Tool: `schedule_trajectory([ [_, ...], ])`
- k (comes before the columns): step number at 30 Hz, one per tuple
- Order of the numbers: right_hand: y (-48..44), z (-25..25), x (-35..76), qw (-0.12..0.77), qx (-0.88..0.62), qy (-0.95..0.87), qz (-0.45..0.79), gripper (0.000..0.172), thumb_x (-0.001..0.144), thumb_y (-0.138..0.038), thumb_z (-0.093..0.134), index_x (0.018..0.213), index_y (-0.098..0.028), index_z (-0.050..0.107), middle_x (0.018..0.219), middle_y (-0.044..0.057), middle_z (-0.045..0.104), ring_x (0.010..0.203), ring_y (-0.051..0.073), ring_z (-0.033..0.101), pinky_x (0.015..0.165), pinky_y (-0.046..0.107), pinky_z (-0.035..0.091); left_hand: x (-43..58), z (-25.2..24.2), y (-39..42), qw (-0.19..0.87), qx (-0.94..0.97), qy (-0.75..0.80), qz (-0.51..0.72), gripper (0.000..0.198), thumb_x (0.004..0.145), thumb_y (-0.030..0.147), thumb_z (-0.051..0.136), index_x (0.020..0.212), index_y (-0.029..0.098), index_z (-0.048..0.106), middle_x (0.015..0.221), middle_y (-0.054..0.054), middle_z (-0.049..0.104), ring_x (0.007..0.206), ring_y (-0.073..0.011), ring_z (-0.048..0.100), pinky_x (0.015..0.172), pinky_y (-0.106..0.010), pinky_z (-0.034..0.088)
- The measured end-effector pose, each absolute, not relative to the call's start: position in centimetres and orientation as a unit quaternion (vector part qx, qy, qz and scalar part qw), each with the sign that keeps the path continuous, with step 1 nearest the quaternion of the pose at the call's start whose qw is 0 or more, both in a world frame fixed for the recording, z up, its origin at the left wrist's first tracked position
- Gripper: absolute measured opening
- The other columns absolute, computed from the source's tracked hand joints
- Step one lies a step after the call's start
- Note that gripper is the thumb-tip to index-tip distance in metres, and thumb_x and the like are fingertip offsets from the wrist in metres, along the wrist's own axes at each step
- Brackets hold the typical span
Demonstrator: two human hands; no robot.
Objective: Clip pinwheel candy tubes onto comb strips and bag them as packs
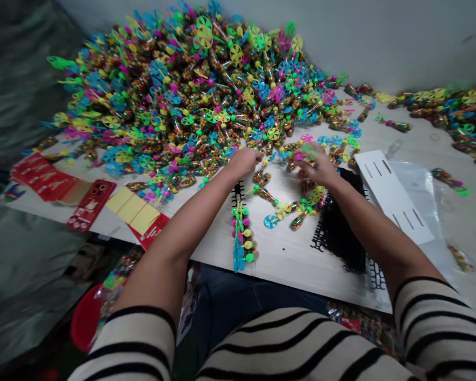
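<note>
My left hand is closed at the front edge of a large heap of candy-filled fan toys. What its fingers hold, if anything, is hidden. My right hand is curled around a candy-filled fan toy with a pink cap and green fan, slightly blurred. Below my left hand lies a black plastic strip holder, with several fan toys lined up in its near part. Between my forearms, loose fan toys lie on the table. A stack of black strip holders is under my right forearm.
White slotted card rests on clear plastic bags at right. Red cards, a red phone and yellow pads lie at left. More fan toys are at far right. A red tub stands below the table's front edge.
</note>
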State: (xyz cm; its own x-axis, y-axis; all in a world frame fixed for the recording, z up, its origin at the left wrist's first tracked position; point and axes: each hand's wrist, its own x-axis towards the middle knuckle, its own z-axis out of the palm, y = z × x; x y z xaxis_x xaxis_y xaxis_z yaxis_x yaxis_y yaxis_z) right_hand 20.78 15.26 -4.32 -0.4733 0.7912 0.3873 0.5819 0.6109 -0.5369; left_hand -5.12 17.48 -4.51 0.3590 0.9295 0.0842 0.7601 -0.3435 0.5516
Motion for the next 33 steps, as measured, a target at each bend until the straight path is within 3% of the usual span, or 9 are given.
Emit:
schedule_trajectory([
  [3, 13.9, -2.9, 21.0, 0.412, -0.463, -0.735, 0.275, 0.027, 0.084, -0.047, 0.062, 0.090, -0.021, 0.067, 0.090, 0.007, 0.068, 0.087, 0.023, 0.063, 0.079, 0.040, 0.052, -4.5, -4.5, 18.1, 0.179, 0.799, 0.563, 0.114, 0.015, 0.074, 0.015, 0.061, 0.080, 0.015, 0.074, 0.081, -0.009, 0.072, 0.080, -0.0216, 0.063, 0.074, -0.029, 0.045],
  [8, 11.3, -2.1, 19.7, 0.370, -0.471, -0.649, 0.469, 0.040, 0.073, -0.056, 0.071, 0.083, -0.018, 0.064, 0.070, 0.003, 0.067, 0.064, 0.017, 0.064, 0.062, 0.031, 0.053, -1.9, -5.4, 18.9, 0.221, 0.751, 0.615, 0.100, 0.007, 0.062, 0.006, 0.069, 0.065, 0.013, 0.066, 0.065, -0.007, 0.064, 0.075, -0.0219, 0.063, 0.070, -0.029, 0.046],
  [12, 9.4, -2.6, 17.9, 0.337, -0.443, -0.630, 0.541, 0.039, 0.067, -0.052, 0.077, 0.080, -0.017, 0.064, 0.073, 0.003, 0.069, 0.064, 0.015, 0.063, 0.061, 0.029, 0.053, -3.7, -4.7, 18.7, 0.301, 0.712, 0.598, 0.211, 0.011, 0.064, 0.010, 0.069, 0.057, 0.012, 0.060, 0.053, 0.001, 0.053, 0.062, -0.0146, 0.056, 0.064, -0.025, 0.044],
  [18, 6.7, -4.7, 14.3, 0.341, -0.421, -0.580, 0.608, 0.037, 0.062, -0.046, 0.081, 0.077, -0.018, 0.063, 0.069, -0.001, 0.065, 0.059, 0.011, 0.059, 0.058, 0.027, 0.051, -11.7, -2.6, 9.9, 0.364, 0.580, 0.563, 0.463, 0.021, 0.070, 0.033, 0.071, 0.075, 0.014, 0.064, 0.057, 0.004, 0.055, 0.050, -0.0077, 0.049, 0.048, -0.019, 0.038],
  [24, 4.8, -7.2, 11.2, 0.372, -0.450, -0.588, 0.560, 0.035, 0.061, -0.044, 0.081, 0.075, -0.020, 0.060, 0.064, -0.003, 0.062, 0.055, 0.013, 0.056, 0.052, 0.027, 0.048, -13.7, -6.9, 0.0, 0.418, 0.456, 0.600, 0.508, 0.032, 0.068, 0.038, 0.072, 0.087, 0.014, 0.068, 0.061, 0.001, 0.062, 0.041, -0.0067, 0.047, 0.038, -0.018, 0.036],
  [28, 4.0, -8.1, 10.4, 0.374, -0.472, -0.607, 0.518, 0.030, 0.067, -0.045, 0.077, 0.070, -0.021, 0.061, 0.063, -0.002, 0.062, 0.055, 0.014, 0.056, 0.052, 0.028, 0.047, -12.1, -9.7, -1.5, 0.380, 0.507, 0.598, 0.490, 0.028, 0.077, 0.035, 0.065, 0.096, 0.014, 0.070, 0.075, -0.002, 0.068, 0.055, -0.0099, 0.057, 0.050, -0.020, 0.046],
  [33, 3.6, -8.0, 9.7, 0.378, -0.494, -0.624, 0.472, 0.028, 0.066, -0.043, 0.077, 0.071, -0.021, 0.061, 0.060, -0.002, 0.061, 0.053, 0.014, 0.055, 0.050, 0.027, 0.046, -10.7, -9.8, -1.1, 0.296, 0.617, 0.587, 0.433, 0.032, 0.085, 0.018, 0.055, 0.115, 0.018, 0.067, 0.107, -0.008, 0.070, 0.095, -0.0173, 0.065, 0.085, -0.027, 0.052],
])
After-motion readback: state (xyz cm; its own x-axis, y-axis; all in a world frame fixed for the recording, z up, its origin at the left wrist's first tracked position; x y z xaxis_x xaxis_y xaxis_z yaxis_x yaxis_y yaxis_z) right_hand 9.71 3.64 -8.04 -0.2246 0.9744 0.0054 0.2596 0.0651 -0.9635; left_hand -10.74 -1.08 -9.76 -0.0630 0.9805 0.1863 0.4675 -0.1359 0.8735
